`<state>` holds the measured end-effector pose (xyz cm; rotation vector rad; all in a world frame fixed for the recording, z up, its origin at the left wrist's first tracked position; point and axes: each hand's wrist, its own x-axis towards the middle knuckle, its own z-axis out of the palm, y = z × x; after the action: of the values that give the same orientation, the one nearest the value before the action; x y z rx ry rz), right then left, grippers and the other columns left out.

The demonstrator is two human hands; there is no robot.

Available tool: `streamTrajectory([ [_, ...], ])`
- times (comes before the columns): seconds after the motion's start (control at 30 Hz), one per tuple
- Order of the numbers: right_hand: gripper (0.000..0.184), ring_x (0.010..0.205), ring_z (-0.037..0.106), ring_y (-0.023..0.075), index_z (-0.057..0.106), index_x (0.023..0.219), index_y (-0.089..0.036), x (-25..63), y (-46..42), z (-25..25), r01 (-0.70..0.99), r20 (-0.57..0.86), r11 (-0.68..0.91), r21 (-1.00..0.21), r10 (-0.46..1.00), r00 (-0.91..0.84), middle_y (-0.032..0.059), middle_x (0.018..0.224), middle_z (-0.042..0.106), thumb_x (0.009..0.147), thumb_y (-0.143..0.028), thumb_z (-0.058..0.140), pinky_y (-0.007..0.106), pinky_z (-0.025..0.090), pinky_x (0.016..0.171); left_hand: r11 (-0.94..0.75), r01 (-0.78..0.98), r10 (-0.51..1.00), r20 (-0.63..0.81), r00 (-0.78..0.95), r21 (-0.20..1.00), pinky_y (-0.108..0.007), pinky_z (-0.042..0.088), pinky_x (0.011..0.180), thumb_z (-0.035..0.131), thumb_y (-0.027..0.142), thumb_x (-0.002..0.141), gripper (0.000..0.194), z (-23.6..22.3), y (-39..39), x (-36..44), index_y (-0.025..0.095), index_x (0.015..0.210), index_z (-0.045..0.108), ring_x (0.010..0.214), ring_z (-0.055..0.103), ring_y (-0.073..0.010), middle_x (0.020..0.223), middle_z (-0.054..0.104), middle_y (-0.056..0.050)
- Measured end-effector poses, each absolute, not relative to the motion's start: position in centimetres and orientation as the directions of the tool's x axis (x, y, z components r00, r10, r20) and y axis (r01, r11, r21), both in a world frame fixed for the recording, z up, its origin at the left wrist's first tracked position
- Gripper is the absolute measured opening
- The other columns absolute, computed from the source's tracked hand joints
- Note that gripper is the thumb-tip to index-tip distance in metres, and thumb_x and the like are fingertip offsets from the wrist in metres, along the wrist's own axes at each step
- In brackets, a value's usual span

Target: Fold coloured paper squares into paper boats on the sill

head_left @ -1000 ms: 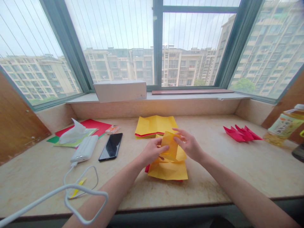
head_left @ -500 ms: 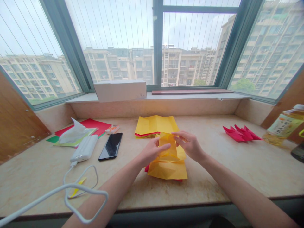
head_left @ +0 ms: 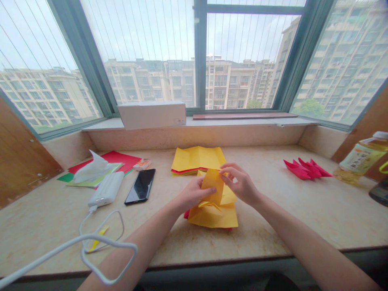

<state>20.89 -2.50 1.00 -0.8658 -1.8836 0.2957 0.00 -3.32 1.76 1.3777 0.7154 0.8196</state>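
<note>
A partly folded sheet of yellow paper [head_left: 216,186] is held up over the stone sill at the middle. My left hand [head_left: 191,195] pinches its left side with fingers closed on it. My right hand [head_left: 240,184] grips its upper right edge between thumb and fingers. Under both hands lies a flat yellow sheet [head_left: 214,216] with a bit of red paper showing beneath it. Behind them rests a stack of yellow and red sheets [head_left: 197,159].
To the left lie a black phone [head_left: 141,186], a white power bank [head_left: 107,188] with its white cable [head_left: 91,238], a tissue on red and green sheets [head_left: 100,165]. Folded red paper pieces [head_left: 304,169] and an oil bottle [head_left: 360,158] sit right. A white box [head_left: 152,114] stands on the ledge.
My right hand has closed its fingers onto the paper's top edge and the folded piece has shifted slightly up and left. The view dipped a little.
</note>
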Motion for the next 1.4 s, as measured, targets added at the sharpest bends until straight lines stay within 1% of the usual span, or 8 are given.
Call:
streamTrajectory([
  [0.17, 0.019, 0.074, 0.062, 0.0139, 0.061, 0.093, -0.022, 20.8, -2.5, 0.9, 0.401, 0.683, 0.739, -0.541, 0.665, -0.304, 0.0105, 0.118, 0.059, 0.099, -0.035, 0.048, 0.033, 0.056, 0.069, -0.027, -0.022, 0.875, 0.034, 0.482, 0.999, -0.028, 0.050, 0.071, 0.079, 0.036, 0.072, 0.037, 1.8, -3.0, -0.2, 0.014, 0.100, 0.070, 0.078, 0.065, -0.0187, 0.092, 0.070, -0.007],
  [0.37, 0.018, 0.114, 0.058, 0.0242, 0.056, 0.093, -0.022, 20.8, -2.7, 0.9, 0.385, 0.646, 0.759, -0.525, 0.650, -0.400, 0.0136, 0.128, 0.054, 0.100, -0.030, 0.042, 0.040, 0.056, 0.083, -0.058, -0.016, 0.888, 0.059, 0.456, 0.998, -0.024, 0.047, 0.061, 0.075, 0.037, 0.073, 0.030, 2.2, -2.7, -0.5, 0.013, 0.091, 0.069, 0.068, 0.059, -0.0145, 0.081, 0.065, -0.004],
  [0.6, 0.018, 0.121, 0.054, 0.0258, 0.055, 0.093, -0.022, 21.0, -2.6, 1.0, 0.405, 0.617, 0.737, -0.541, 0.675, -0.405, 0.0149, 0.130, 0.053, 0.101, -0.029, 0.040, 0.044, 0.054, 0.088, -0.071, -0.078, 0.893, 0.098, 0.439, 0.994, -0.021, 0.040, 0.056, 0.078, 0.037, 0.071, 0.032, 2.2, -2.6, -0.5, 0.012, 0.088, 0.069, 0.061, 0.052, -0.0102, 0.074, 0.061, -0.002],
  [0.97, 0.019, 0.118, 0.055, 0.0235, 0.053, 0.094, -0.023, 21.4, -2.6, 1.1, 0.398, 0.614, 0.752, -0.525, 0.659, -0.435, 0.0134, 0.135, 0.050, 0.101, -0.031, 0.039, 0.040, 0.053, 0.089, 0.040, -0.239, 0.904, 0.067, 0.422, 0.970, -0.027, 0.050, 0.062, 0.075, 0.057, 0.073, 0.052, 2.6, -3.0, -0.3, 0.012, 0.098, 0.070, 0.069, 0.064, -0.0163, 0.083, 0.069, -0.007],
  [1.07, 0.019, 0.114, 0.057, 0.0232, 0.053, 0.093, -0.023, 21.4, -2.6, 1.1, 0.393, 0.613, 0.747, -0.536, 0.665, -0.427, 0.0132, 0.133, 0.052, 0.101, -0.032, 0.039, 0.041, 0.052, 0.089, 0.000, -0.215, 0.904, 0.092, 0.417, 0.977, -0.025, 0.049, 0.062, 0.077, 0.053, 0.072, 0.048, 2.8, -3.1, -0.4, 0.011, 0.095, 0.071, 0.067, 0.063, -0.0153, 0.079, 0.068, -0.006],
  [1.2, 0.016, 0.092, 0.064, 0.0191, 0.051, 0.094, -0.023, 21.2, -2.5, 0.7, 0.338, 0.609, 0.710, -0.618, 0.704, -0.365, 0.0129, 0.124, 0.058, 0.100, -0.035, 0.042, 0.039, 0.054, 0.081, -0.028, -0.188, 0.913, 0.102, 0.396, 0.982, -0.024, 0.047, 0.062, 0.081, 0.043, 0.070, 0.038, 3.2, -3.2, -0.3, 0.012, 0.088, 0.072, 0.067, 0.061, -0.0138, 0.078, 0.068, -0.005],
  [1.3, 0.020, 0.079, 0.065, 0.0167, 0.050, 0.109, -0.023, 21.1, -2.4, 0.5, 0.298, 0.577, 0.639, -0.709, 0.769, -0.276, 0.0095, 0.108, 0.064, 0.099, -0.039, 0.045, 0.036, 0.053, 0.077, -0.021, -0.207, 0.933, 0.094, 0.348, 0.978, -0.023, 0.046, 0.065, 0.084, 0.035, 0.066, 0.034, 3.0, -3.2, -0.2, 0.012, 0.088, 0.072, 0.068, 0.061, -0.0134, 0.081, 0.069, -0.005],
  [1.4, 0.038, 0.076, 0.066, 0.0163, 0.045, 0.127, -0.022, 20.9, -2.5, 0.5, 0.238, 0.536, 0.589, -0.773, 0.805, -0.253, 0.0073, 0.100, 0.065, 0.097, -0.045, 0.050, 0.033, 0.053, 0.072, 0.000, -0.207, 0.949, 0.065, 0.309, 0.978, -0.024, 0.045, 0.064, 0.085, 0.033, 0.065, 0.034, 2.6, -3.0, -0.1, 0.012, 0.087, 0.071, 0.066, 0.059, -0.0126, 0.078, 0.068, -0.003],
])
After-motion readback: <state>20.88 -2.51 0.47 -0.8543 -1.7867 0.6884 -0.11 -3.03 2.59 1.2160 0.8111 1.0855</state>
